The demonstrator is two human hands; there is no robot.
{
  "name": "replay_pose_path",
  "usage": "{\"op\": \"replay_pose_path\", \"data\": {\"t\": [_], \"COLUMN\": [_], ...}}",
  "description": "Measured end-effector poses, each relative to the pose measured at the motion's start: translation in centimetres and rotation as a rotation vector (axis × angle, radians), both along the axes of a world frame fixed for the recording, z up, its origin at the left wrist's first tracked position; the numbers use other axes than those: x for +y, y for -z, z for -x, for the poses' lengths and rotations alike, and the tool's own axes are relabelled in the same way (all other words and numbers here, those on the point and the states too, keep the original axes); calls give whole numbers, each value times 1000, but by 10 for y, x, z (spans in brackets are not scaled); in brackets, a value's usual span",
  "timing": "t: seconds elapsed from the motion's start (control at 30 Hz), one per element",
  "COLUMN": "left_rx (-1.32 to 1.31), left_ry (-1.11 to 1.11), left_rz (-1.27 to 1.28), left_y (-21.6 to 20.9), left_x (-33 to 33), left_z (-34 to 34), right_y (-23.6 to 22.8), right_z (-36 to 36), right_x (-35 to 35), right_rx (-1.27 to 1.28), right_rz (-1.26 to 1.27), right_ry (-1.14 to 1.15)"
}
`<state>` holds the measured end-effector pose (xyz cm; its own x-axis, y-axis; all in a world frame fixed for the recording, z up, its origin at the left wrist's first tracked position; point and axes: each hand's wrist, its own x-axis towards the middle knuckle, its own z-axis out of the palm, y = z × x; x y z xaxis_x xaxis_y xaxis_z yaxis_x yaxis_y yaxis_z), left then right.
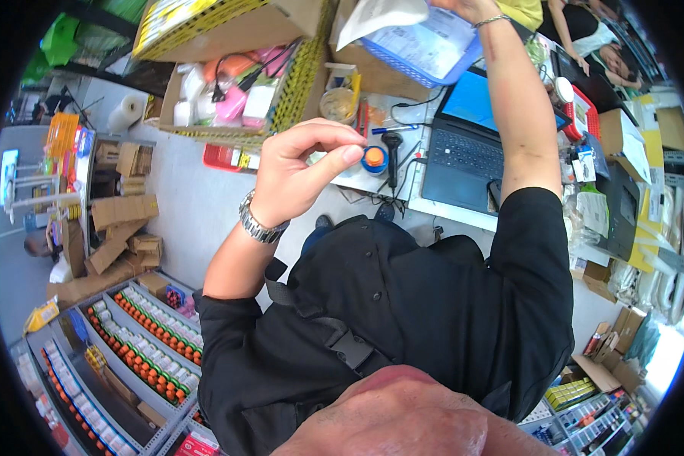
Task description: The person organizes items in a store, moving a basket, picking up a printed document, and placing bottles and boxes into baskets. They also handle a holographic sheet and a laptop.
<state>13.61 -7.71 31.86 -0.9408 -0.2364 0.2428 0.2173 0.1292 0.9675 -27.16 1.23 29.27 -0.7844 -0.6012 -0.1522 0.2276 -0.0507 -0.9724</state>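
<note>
My left hand (300,163) is raised over the near edge of the desk, thumb and forefinger pressed together. Whatever they may pinch is too small or hidden to make out. Just beyond the fingertips is a round blue item with an orange top (374,158). My right hand (471,7) reaches to the top edge of the view, by the rim of a blue plastic basket (422,64) holding printed papers in clear wrapping. Its fingers are largely cut off. A white sheet or bag (380,21) overlaps the basket's left side.
A laptop (460,163) sits on the desk beside a black handheld scanner (392,156) with cables. To the left, a carton (243,91) holds pink and white items. Shelves of orange-capped bottles (140,342) are at lower left. Another person (577,38) is at upper right.
</note>
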Motion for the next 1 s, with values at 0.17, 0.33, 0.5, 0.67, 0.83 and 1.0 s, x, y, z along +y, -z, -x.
{"op": "replay_pose_path", "data": {"t": [0.17, 0.33, 0.5, 0.67, 0.83, 1.0], "left_rx": [-142, -187, -240, -266, -198, 122], "left_ry": [-23, 137, 355, 554, 668, 409], "left_rz": [-36, -120, -26, 115, 206, 798], "left_y": [20, 38, 55, 67, 80, 137], "left_x": [-39, -71, -83, -73, -52, -36], "left_z": [-16, -21, -29, -30, -27, 16], "right_y": [-36, -33, 6, 30, 46, 63], "right_z": [-64, -167, -338, -406, -435, -445], "right_x": [10, 43, 43, 54, 73, 109], "right_rx": [461, 753, 462, 350, 216, 184], "right_rz": [-532, -539, -238, -373, -371, -242], "right_ry": [77, 114, -184, 32, 190, 478]}}
